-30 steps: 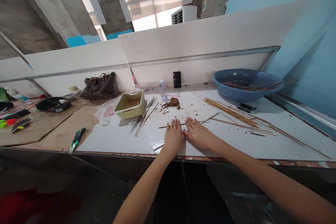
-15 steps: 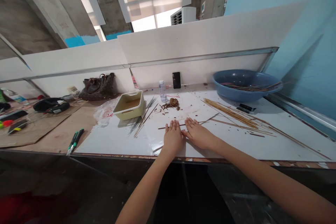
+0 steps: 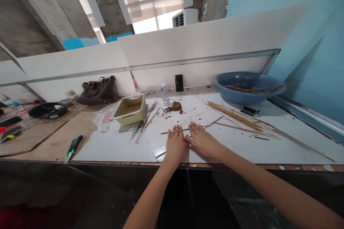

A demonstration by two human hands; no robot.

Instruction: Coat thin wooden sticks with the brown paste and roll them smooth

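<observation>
1. On bench (image 3: 86, 125): white sheet (image 3: 113, 146), work surface under both hands.
2. Blue basin (image 3: 242, 96), far R of sheet, sticks inside.
3. Stick bundle (image 3: 232, 115): flat on sheet, R of R hand, clear of it.
4. L hand (image 3: 176, 146): palm down, flat, fingers straight + close tog.
5. R hand (image 3: 202, 141): same pose, angled in; thumb at/near L hand, contact n/c.
6. Tub (image 3: 131, 118): beyond + L of L hand, brownish contents.
7. Grey stick (image 3: 213, 122): runs diag out past R fingers; similar end shows L of L wrist. Prob. same pc under hands, can't confirm.
8. Brown stick (image 3: 165, 133): crosswise at L fingertips, partly hidden by them; sticks out L. Pressed or not, can't tell.
9. Brown lump (image 3: 177, 105): beyond L fingertips, apart, crumbs around.
</observation>
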